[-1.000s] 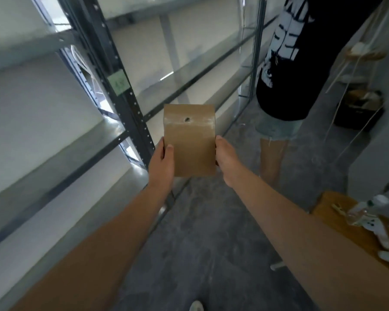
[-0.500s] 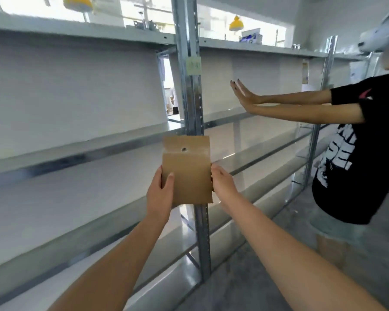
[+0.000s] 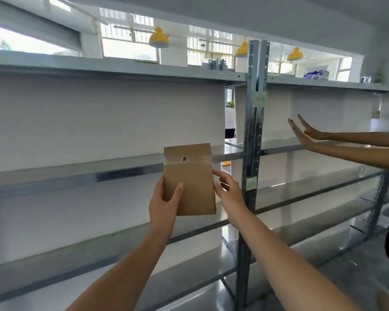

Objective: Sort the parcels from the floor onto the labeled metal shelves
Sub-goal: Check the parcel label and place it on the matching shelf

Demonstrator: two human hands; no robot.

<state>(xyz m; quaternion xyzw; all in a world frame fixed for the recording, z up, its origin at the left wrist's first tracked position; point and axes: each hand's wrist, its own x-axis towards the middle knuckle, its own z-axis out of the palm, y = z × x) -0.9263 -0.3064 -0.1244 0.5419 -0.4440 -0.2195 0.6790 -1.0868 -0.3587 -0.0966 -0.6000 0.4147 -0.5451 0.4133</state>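
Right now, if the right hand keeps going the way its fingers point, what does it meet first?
The right hand points up-left at the brown parcel, so it meets the parcel's right edge first; whether it already touches is unclear.

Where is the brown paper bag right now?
The brown paper bag is mid-frame in the head view, held upright in the left hand, with the right hand at its right edge, just left of the shelf post.

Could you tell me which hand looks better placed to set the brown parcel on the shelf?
Probably left: the left hand grips the brown parcel, while the right hand has open fingers at its edge.
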